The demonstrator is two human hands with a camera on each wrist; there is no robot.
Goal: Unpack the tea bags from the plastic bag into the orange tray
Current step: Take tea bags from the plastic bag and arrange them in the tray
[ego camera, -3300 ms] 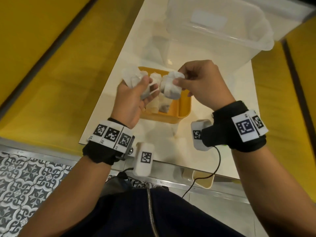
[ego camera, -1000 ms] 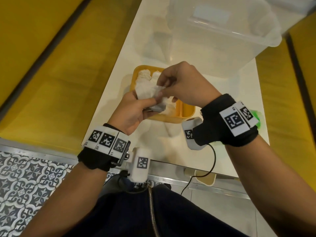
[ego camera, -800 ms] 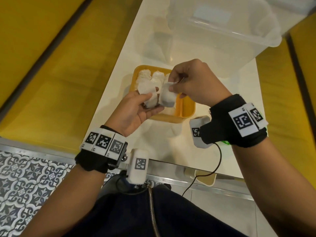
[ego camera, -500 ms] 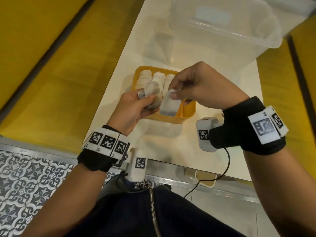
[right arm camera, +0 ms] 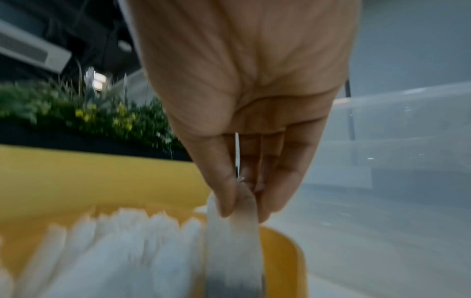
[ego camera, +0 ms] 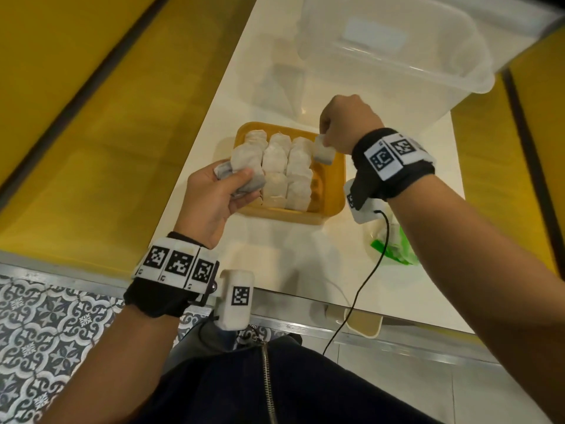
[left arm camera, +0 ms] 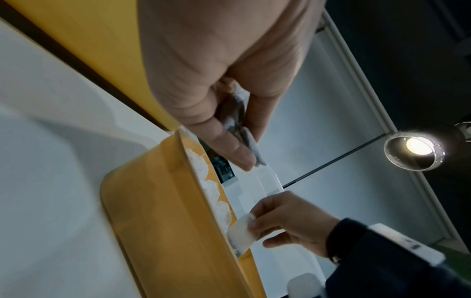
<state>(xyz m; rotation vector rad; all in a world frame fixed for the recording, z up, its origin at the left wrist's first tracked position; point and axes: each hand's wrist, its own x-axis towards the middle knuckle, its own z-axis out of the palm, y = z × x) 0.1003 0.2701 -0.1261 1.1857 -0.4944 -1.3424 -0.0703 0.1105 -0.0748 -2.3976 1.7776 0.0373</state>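
Tea bags held over the orange tray (ego camera: 331, 191)

A single white, pillow-shaped tea bag (ego camera: 323, 152), greyish at its lower end, is pinched by its top edge in the right hand (ego camera: 347, 123) and hung over the tray's open right side. A small bunch of crumpled tea bags (ego camera: 244, 171) is gripped between thumb and fingers of the left hand (ego camera: 214, 198) at the tray's left edge. Three rows of pale packed tea bags (ego camera: 282, 169) are seen lying side by side in the tray. A plastic bag (ego camera: 389, 244) with green print is seen on the white table (ego camera: 281, 258) to the right.

My right wrist view smears the tea bags in the orange tray (right arm camera: 285, 242) into white blur. My left hand (ego camera: 211, 197) covers most of its tea bags, so I can't count them.
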